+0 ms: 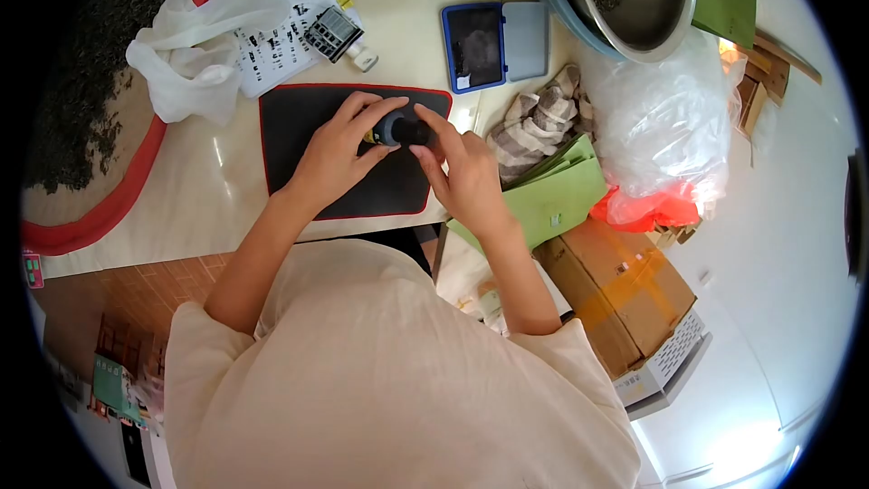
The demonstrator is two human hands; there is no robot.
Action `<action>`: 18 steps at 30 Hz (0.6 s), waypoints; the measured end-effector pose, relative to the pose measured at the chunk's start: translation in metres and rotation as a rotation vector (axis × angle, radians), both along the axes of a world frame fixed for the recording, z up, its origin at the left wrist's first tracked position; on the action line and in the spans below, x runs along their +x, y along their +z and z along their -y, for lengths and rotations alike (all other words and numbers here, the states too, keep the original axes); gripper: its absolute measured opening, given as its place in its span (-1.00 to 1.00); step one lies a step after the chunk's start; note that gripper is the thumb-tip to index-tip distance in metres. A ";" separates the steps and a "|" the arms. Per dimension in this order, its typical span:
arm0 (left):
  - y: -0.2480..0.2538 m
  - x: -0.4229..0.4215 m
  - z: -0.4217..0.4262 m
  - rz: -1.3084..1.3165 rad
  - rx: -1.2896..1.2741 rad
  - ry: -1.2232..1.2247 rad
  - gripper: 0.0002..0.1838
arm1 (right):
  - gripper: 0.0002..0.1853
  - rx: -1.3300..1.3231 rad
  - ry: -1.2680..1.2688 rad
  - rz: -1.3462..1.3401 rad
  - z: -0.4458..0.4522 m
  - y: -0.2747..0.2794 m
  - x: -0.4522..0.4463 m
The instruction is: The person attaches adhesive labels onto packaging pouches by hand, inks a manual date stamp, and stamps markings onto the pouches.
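My left hand is wrapped round a small dark bottle with a bit of yellow on its label. The bottle lies tilted, its black cap pointing right. Thumb and forefinger of my right hand close round that cap. Both hands are over a black mat with a red edge. Beyond the mat, a stamp with a white handle lies on a printed sheet. An open blue ink pad with a dark, smudged surface sits at the far side.
A red-rimmed tray of dried leaves fills the left, a white cloth beside it. On the right are a steel bowl, checked cloth, green bags and clear plastic. A cardboard box stands below.
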State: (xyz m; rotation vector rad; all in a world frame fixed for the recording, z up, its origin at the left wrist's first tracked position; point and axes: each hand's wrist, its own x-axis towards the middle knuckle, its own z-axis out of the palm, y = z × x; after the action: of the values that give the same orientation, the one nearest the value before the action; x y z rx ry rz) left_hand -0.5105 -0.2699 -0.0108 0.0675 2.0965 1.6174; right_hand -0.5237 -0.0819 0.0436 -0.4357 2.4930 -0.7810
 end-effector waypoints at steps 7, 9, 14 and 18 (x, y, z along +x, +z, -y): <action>-0.001 -0.002 0.004 0.005 -0.025 -0.022 -0.38 | -0.51 -0.240 -0.002 -0.191 0.005 -0.009 -0.005; 0.001 -0.002 0.003 -0.017 -0.033 -0.041 -0.38 | -0.50 -0.084 0.014 -0.059 0.000 -0.004 -0.007; 0.001 -0.001 0.000 -0.077 0.008 -0.043 -0.36 | -0.55 -0.064 -0.172 0.001 0.006 -0.006 -0.006; 0.001 -0.002 0.006 -0.036 -0.037 -0.006 -0.37 | -0.67 -0.163 -0.020 -0.174 0.009 -0.008 -0.008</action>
State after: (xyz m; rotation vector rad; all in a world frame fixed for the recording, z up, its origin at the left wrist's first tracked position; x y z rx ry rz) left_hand -0.5121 -0.2755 -0.0096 0.0909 2.1503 1.5846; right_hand -0.5312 -0.0910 0.0354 -0.5576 2.6063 -0.9977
